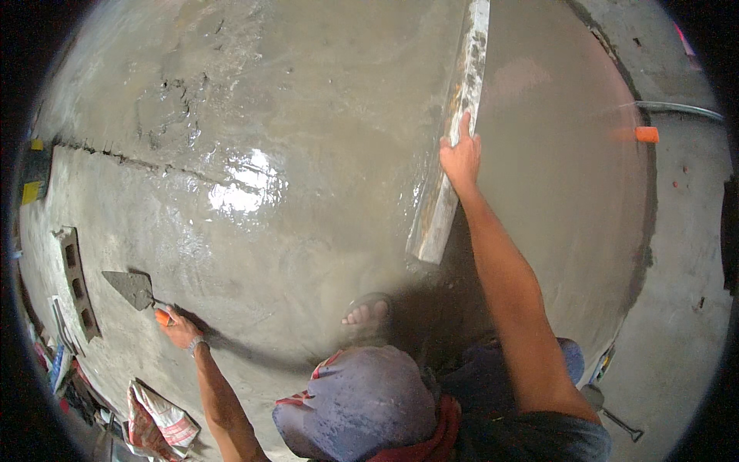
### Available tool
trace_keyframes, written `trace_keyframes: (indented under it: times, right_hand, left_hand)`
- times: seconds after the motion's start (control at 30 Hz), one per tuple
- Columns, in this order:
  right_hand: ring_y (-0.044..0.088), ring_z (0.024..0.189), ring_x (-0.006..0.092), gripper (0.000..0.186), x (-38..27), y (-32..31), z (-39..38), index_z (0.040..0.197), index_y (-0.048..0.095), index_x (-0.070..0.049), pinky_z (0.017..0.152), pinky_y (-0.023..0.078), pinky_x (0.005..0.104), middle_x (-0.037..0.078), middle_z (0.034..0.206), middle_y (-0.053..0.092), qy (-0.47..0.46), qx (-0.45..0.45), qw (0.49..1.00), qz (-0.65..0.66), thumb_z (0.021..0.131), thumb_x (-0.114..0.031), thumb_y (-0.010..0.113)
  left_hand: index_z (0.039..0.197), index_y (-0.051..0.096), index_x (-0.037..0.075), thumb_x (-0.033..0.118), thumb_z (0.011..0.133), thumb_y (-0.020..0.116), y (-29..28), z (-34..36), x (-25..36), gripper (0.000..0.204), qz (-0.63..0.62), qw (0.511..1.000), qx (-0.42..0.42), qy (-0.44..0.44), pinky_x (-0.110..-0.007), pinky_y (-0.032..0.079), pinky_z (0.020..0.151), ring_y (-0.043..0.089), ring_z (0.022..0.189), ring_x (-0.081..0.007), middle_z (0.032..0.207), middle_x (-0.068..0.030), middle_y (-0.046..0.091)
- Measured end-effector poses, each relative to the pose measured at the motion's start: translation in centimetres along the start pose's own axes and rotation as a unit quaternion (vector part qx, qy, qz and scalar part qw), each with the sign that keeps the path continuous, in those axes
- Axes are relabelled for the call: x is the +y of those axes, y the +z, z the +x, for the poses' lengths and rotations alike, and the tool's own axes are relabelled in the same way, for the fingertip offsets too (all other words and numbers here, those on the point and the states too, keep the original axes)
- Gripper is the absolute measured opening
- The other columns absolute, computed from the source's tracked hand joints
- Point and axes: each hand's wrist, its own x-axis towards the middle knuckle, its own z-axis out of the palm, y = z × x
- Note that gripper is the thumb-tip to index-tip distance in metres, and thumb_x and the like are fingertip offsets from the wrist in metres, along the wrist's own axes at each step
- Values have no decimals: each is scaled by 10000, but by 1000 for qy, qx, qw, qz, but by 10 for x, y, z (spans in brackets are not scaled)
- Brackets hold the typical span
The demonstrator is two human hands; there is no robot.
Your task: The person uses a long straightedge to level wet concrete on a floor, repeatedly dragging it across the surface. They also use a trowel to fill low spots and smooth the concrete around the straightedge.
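A pointed trowel [129, 289] with an orange handle is in my left hand [181, 329], whose fingers wrap the handle. Its blade points to the far left, close over the grey floor. My right hand [462, 158] grips a long, cement-smeared straightedge [440, 219] from above, the index finger stretched along it. The straightedge runs from near my feet to the far edge of the view and lies on wet, smooth cement [339, 177]. To its left the wet surface is shiny, with rough, pitted patches farther off.
Left of the trowel lies a hollow concrete block [75, 281]. A white and red sack [158, 422] sits at the lower left. At the right, an orange pipe end [647, 135] lies by the dark border of the wet area. My sandalled foot [367, 312] is in front of my knee.
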Motion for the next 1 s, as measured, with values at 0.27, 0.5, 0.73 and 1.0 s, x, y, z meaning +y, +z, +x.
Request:
trace_keyframes:
  times: [0.27, 0.5, 0.73, 1.0]
  right_hand:
    - [464, 1156, 488, 798, -7, 4, -13, 1479, 235, -146, 1007, 365, 484, 390, 1190, 494, -1, -3, 1000, -4, 788, -189, 631]
    - [463, 1154, 498, 790, 2, 11, -3, 1479, 237, -144, 996, 371, 485, 387, 1174, 507, -30, 46, 998, -31, 792, -189, 626]
    - [478, 1134, 484, 796, -11, 12, 5, 1479, 236, -142, 998, 366, 485, 378, 1193, 481, -27, 32, 999, -25, 792, -194, 634]
    - [498, 1079, 472, 809, -15, 10, -7, 1485, 215, -134, 959, 391, 481, 332, 1135, 488, 7, -17, 1000, -9, 793, -163, 634]
  left_hand:
    - [1120, 550, 17, 589, 867, 520, -6, 1, 2, 626, -5, 1000, 8, 0, -477, 466, 760, 617, 898, -405, 1002, -209, 647]
    - [1114, 551, 18, 582, 867, 526, -4, -12, 15, 616, -18, 1000, -12, -3, -474, 460, 759, 614, 895, -405, 995, -217, 641]
    - [1144, 542, -1, 567, 874, 531, 7, 5, -7, 629, -12, 1000, 14, 14, -473, 452, 779, 609, 917, -402, 1019, -224, 634]
    - [1221, 515, -22, 512, 895, 540, 7, 1, -4, 626, -46, 999, -14, -4, -444, 443, 854, 590, 1007, -397, 1117, -231, 615]
